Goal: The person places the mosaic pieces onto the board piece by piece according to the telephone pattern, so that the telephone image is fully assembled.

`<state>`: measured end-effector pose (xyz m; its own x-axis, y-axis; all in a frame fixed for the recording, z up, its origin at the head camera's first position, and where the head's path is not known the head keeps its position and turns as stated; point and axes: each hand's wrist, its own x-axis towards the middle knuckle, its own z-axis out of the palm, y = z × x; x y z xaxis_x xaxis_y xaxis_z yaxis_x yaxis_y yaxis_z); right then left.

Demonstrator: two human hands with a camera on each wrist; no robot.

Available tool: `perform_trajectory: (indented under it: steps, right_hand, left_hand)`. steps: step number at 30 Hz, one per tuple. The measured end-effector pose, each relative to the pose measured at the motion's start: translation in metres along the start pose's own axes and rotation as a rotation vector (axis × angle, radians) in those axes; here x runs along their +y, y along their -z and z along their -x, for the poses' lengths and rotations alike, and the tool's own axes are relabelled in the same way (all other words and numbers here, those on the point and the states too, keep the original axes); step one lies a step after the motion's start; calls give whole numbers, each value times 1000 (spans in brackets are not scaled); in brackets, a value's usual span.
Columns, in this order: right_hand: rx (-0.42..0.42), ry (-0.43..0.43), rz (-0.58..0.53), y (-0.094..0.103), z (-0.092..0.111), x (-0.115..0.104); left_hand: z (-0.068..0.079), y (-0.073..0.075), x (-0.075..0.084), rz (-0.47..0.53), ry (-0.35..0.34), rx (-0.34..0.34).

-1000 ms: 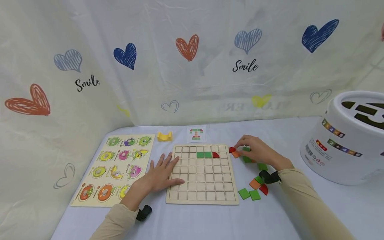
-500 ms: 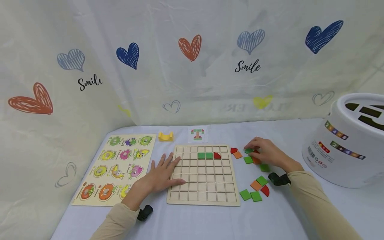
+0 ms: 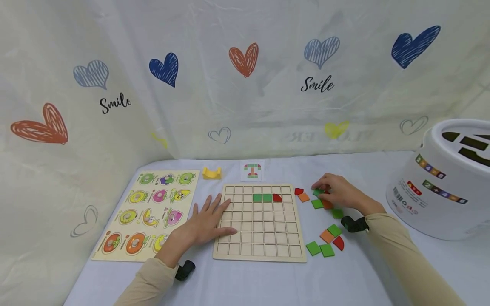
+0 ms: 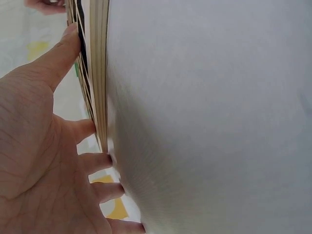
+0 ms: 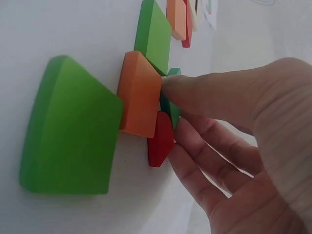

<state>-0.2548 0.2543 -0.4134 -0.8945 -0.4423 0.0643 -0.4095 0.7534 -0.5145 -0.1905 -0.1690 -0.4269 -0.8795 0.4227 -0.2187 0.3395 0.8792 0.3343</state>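
Observation:
My left hand (image 3: 206, 225) lies with fingers spread over the left edge of a wooden grid board (image 3: 264, 239). In the left wrist view its thumb (image 4: 61, 53) reaches over the board's side. Two green square tiles (image 3: 262, 197) and a red quarter-round tile (image 3: 277, 198) sit in a row of the board's cells. Right of the board, my right hand (image 3: 340, 191) pinches a dark green tile (image 5: 168, 108) between thumb and fingers. Close around it in the right wrist view are an orange tile (image 5: 139, 97), a red tile (image 5: 161, 141) and a bright green tile (image 5: 73, 131).
A pattern card (image 3: 252, 171) and a yellow stand (image 3: 212, 173) are behind the board. A fruit puzzle board (image 3: 128, 231) lies left, partly under my left forearm. Several loose tiles (image 3: 327, 250) are at the board's right. A white bucket (image 3: 413, 204) stands far right.
My right hand has moved right, from beside the red and orange tiles near the board to the dark green tile. My left hand has stayed on the board.

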Motion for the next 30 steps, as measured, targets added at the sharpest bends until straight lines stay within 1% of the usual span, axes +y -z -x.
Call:
perform_trajectory:
  steps: [8,11,14,21,25,30]
  right_hand:
    - [20,4,0,-2,1,1]
    - [41,-7,3,-2,2,0]
    - [67,2,12,-3,2,0]
    - [110,67,35,-4,3,3]
    - [137,90,24,-4,4,2]
    - [183,155,-13,-6,2,-8]
  left_hand:
    - [-1,1,0,-1,-3,-1]
    - [0,1,1,4,-10,2]
    - [1,3,2,16,-12,4]
    - [1,3,2,13,-13,4]
    - [1,3,2,11,-8,2]
    - [1,3,1,14,-9,3]
